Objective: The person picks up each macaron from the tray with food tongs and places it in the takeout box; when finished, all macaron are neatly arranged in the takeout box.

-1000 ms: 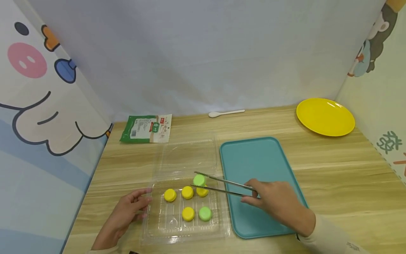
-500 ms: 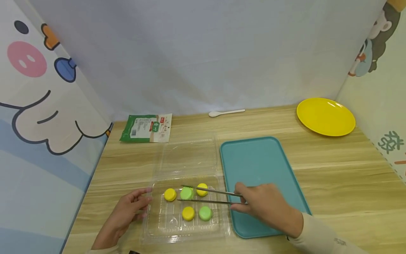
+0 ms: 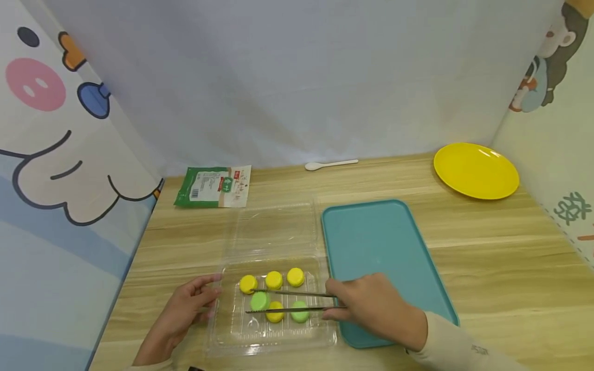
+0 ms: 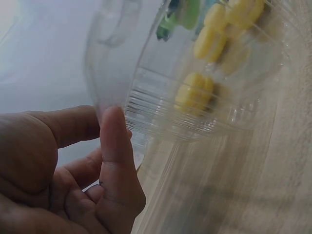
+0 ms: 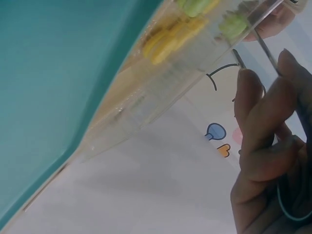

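Observation:
My right hand grips metal tongs from the right side, reaching over the clear plastic box. Between the tips of the tongs is a green macaron, just in front of the left yellow macaron; whether it touches the box floor I cannot tell. Several yellow macarons and another green macaron sit in the box. At the box's left rim, my left hand pinches the edge between thumb and fingers, as the left wrist view shows with the thumb against the plastic.
The box's open lid lies flat behind it. A blue-green tray is close on the right. Farther back are a green and white packet, a white spoon and a yellow plate.
My right hand has carried the green macaron in the tongs leftward and nearer to me, from above the back row of yellow macarons. The left hand has stayed on the box's edge.

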The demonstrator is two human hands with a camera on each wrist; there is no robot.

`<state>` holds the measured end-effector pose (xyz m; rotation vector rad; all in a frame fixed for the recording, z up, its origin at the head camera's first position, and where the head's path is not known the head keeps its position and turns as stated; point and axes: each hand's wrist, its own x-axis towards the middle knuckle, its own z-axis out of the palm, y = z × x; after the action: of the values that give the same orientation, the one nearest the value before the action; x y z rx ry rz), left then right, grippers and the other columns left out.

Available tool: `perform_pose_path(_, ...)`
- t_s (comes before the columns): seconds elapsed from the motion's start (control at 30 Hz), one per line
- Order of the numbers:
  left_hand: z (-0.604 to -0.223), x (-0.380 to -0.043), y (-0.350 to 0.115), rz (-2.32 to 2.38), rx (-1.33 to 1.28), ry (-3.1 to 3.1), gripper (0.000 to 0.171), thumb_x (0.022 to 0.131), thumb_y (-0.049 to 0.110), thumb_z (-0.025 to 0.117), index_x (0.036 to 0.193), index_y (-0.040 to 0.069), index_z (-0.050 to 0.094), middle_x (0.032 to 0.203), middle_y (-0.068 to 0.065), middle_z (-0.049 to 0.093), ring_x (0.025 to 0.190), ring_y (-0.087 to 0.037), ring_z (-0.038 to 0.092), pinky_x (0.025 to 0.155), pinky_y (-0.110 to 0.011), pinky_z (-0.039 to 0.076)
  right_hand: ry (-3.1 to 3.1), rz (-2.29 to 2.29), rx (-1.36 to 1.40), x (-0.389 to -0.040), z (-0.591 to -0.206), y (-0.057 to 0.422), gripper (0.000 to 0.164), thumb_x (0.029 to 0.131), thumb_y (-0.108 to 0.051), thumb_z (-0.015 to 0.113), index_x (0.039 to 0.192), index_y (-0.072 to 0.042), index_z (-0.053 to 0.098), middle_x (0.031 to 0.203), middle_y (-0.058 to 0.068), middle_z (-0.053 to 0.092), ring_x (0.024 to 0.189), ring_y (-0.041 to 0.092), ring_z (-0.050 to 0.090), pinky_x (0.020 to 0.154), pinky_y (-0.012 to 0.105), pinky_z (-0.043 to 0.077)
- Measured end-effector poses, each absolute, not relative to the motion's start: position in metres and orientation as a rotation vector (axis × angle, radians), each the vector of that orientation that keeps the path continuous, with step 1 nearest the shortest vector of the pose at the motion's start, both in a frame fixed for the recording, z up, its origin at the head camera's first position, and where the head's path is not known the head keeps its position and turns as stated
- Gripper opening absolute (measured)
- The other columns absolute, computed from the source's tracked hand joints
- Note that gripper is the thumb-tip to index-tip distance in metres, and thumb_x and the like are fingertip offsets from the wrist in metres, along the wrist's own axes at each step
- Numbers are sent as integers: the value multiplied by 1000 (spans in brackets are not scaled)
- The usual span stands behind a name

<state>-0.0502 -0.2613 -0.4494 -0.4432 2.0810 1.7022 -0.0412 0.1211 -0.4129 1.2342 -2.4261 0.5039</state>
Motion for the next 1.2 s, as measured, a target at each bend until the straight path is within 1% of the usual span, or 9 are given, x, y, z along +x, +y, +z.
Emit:
perform_pose_path(0.13, -450, -50, -262, 1708, -440, 2074, 52, 101, 20, 64, 146, 1, 48, 92, -1, 55, 81, -11, 54, 67, -26, 57, -2468, 513, 1257, -41, -412, 116, 46, 78, -46, 81, 78, -20, 43, 54, -16, 23, 47, -4, 17, 41, 12, 8)
perform_pose_path(0.2, -450, -50, -263, 1709, -437, 2069, 52, 101, 20, 64, 146, 1, 48, 92, -1, 55, 81, -11, 55, 67, -26, 57, -2485, 507, 1256, -40, -411, 113, 46, 78, -46, 81, 76, -20, 43, 54, -16, 23, 47, -4, 17, 41, 13, 9)
perform_pose_path(0.4, -451, -49, -264, 1715, -434, 2060, 53, 101, 21, 65, 146, 1, 47, 91, 0, 55, 80, -10, 55, 66, -25, 57, -2498, 470, 1277, -40, -411, 105, 47, 78, -49, 81, 74, -20, 43, 51, -15, 30, 46, -3, 20, 38, 15, 13)
perform_pose_path(0.5, -450, -49, -264, 1715, -432, 2061, 53, 100, 21, 65, 146, 0, 47, 91, 0, 56, 80, -10, 55, 66, -25, 57, -2482, 430, 1288, -41, -411, 101, 48, 77, -51, 81, 74, -20, 44, 50, -15, 31, 45, -2, 20, 38, 15, 13)
perform_pose_path(0.73, -449, -50, -263, 1702, -418, 2079, 52, 101, 20, 64, 146, 0, 48, 93, -2, 56, 81, -12, 55, 67, -26, 57, -2449, 405, 1310, -42, -415, 93, 48, 75, -52, 81, 74, -20, 46, 49, -15, 31, 44, -3, 21, 38, 15, 9)
perform_pose_path(0.97, -450, -50, -262, 1711, -423, 2085, 50, 101, 18, 64, 145, 0, 48, 94, -1, 57, 81, -11, 55, 67, -25, 57, -2430, 316, 1314, -43, -420, 85, 48, 75, -57, 80, 73, -23, 46, 48, -15, 31, 43, -3, 21, 36, 17, 10)
perform_pose_path(1.07, -450, -50, -262, 1711, -425, 2087, 50, 101, 18, 64, 145, 0, 49, 94, -1, 57, 81, -11, 55, 67, -25, 57, -2432, 292, 1312, -43, -421, 83, 49, 74, -57, 81, 73, -22, 46, 47, -15, 32, 41, -2, 26, 36, 18, 12)
perform_pose_path(1.13, -449, -50, -262, 1713, -424, 2088, 50, 101, 18, 64, 145, 0, 49, 94, -1, 57, 81, -11, 56, 67, -25, 57, -2444, 288, 1309, -42, -421, 82, 49, 74, -56, 81, 74, -21, 47, 47, -15, 32, 41, -2, 27, 36, 18, 11)
perform_pose_path(1.2, -449, -51, -262, 1713, -421, 2088, 50, 101, 18, 64, 145, 0, 48, 94, -1, 57, 81, -11, 56, 67, -26, 57, -2453, 290, 1305, -42, -420, 81, 50, 73, -57, 82, 74, -21, 46, 48, -15, 30, 41, -2, 25, 37, 18, 10)
